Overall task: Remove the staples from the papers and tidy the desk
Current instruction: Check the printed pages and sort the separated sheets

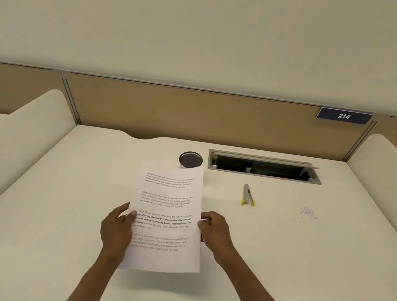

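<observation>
A set of white printed papers [166, 212] is held up above the middle of the cream desk [58, 207]. My left hand [116, 228] grips the papers' left edge, thumb on the front. My right hand [214, 230] pinches the right edge. A grey staple remover with yellow tips [248, 194] lies on the desk to the right of the papers. Further right lies a small scatter of pulled staples [308, 212].
A dark round cup [190, 160] stands just behind the papers' top edge. An open cable hatch [264, 166] is cut into the desk at the back right. Tan partition panels and padded side dividers [31, 128] enclose the desk.
</observation>
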Demonstrator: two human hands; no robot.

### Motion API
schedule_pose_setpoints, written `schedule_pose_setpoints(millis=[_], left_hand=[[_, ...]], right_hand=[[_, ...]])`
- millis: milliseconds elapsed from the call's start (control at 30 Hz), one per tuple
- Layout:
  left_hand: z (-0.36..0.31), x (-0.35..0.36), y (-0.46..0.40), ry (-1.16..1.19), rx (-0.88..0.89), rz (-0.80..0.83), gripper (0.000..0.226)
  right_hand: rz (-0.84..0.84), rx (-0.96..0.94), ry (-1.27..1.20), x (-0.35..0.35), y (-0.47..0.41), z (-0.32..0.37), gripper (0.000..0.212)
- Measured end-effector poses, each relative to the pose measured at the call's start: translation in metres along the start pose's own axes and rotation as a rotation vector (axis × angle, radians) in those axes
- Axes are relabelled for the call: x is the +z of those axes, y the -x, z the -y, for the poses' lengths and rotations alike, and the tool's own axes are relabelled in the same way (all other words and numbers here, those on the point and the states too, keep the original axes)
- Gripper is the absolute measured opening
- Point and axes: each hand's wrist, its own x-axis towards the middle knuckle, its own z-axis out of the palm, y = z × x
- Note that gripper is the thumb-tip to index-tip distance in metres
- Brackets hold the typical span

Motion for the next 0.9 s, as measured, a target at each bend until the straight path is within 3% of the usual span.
schedule_pose_setpoints(millis=[600,800,900], left_hand=[[0.073,-0.056,-0.127,-0.188,0.002,-0.075,0.032],[0.084,-0.061,-0.153,-0.265,0.06,-0.116,0.026],[0.089,-0.062,-0.159,-0.293,0.073,-0.141,0.027]], right_hand=[[-0.109,-0.013,0.175,0.14,-0.06,-0.026,0.02],[-0.133,-0.042,0.235,0.165,-0.079,-0.027,0.011],[-0.166,-0.133,0.312,0.172,-0.081,-0.024,0.037]])
